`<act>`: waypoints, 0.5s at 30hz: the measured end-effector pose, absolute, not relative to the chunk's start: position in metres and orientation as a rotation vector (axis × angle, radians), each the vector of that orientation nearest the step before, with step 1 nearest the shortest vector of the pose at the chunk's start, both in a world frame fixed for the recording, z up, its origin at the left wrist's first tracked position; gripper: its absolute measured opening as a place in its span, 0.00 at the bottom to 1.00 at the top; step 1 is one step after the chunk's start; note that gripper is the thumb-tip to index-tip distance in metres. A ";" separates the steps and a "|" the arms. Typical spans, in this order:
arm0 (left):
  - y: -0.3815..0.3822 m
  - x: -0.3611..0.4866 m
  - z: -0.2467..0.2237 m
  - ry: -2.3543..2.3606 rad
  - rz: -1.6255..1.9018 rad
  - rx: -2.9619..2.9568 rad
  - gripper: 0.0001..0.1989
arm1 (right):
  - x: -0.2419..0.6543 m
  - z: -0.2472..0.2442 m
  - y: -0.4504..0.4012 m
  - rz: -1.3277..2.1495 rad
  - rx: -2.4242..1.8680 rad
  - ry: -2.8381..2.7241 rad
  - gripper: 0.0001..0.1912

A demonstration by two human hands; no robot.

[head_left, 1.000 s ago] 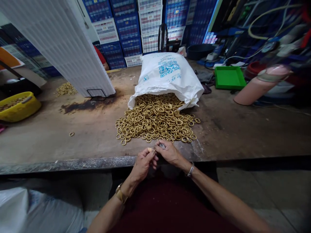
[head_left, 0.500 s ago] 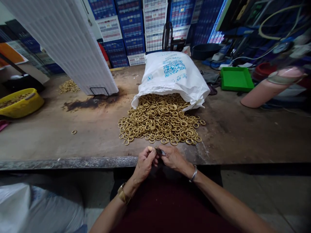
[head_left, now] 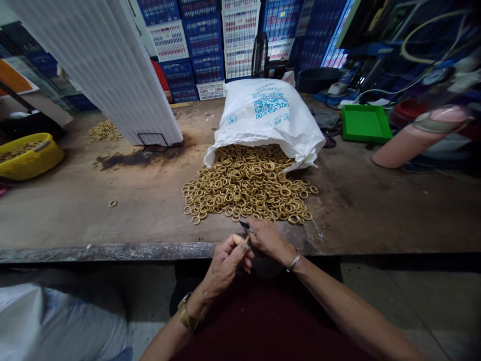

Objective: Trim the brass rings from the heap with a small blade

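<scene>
Brass-coloured rings spill in a pile from the mouth of a white sack onto the wooden table. At the table's front edge, my left hand pinches one ring, seen nearly edge-on between thumb and fingers. My right hand, just beside it at the pile's near edge, is closed on a small dark-bladed tool whose tip points left. A single loose ring lies on the table to the left.
A yellow basin stands at the far left, near a leaning white corrugated panel. Back right are a green tray and a pink cylinder. Stacked crates rise behind.
My right hand has moved slightly up toward the pile with the tool, away from my left hand. My left hand has shifted a little right and down, and the ring in it now shows.
</scene>
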State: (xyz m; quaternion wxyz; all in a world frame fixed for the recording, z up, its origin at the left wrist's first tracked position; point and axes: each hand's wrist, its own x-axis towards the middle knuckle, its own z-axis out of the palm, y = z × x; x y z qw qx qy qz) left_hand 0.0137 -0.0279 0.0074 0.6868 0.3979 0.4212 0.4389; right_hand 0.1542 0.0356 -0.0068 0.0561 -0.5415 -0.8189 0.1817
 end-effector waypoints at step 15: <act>-0.015 -0.003 -0.008 0.772 1.132 0.310 0.09 | 0.123 -0.014 0.057 0.347 -1.772 -2.379 0.11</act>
